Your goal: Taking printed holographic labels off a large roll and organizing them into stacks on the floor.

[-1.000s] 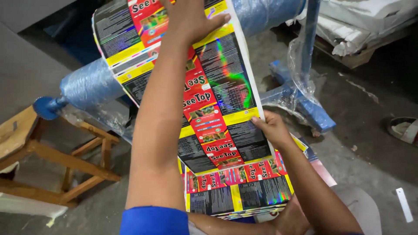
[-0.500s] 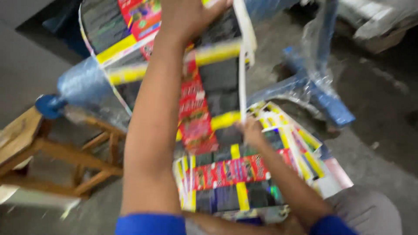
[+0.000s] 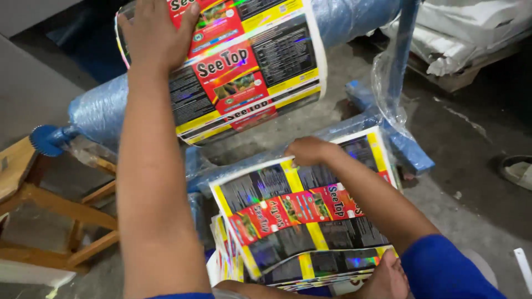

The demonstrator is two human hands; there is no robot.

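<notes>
The left hand (image 3: 158, 36) lies spread and flat on the upper left part of a printed sheet (image 3: 244, 66), palm down, fingers over its top edge, pressing it against the blue-wrapped roll (image 3: 100, 111) behind rather than pinching it. The right hand (image 3: 310, 150) rests fingers-down on the far edge of the stack (image 3: 299, 221), just below that sheet; whether its fingers curl under the top leaf or only press on it I cannot tell.

The sheet looks thin, glossy and limp: light to lift, slick under the palm, apt to curl, crease or slide off. Its lower edge already bows free of the roll. I judge it is best taken by an edge or corner, with thumb and fingers on opposite faces, or carried with both hands at opposite edges so it does not fold.

The sheet's long axis runs up and to the right, roughly along the roll, print facing the camera. The stack, nearer the person than the roll, lies with its long axis across the view, its red band tilting slightly upward to the right, and its leaves fanned at the near left corner. A wooden stool (image 3: 50, 210) stands left of the roll.
</notes>
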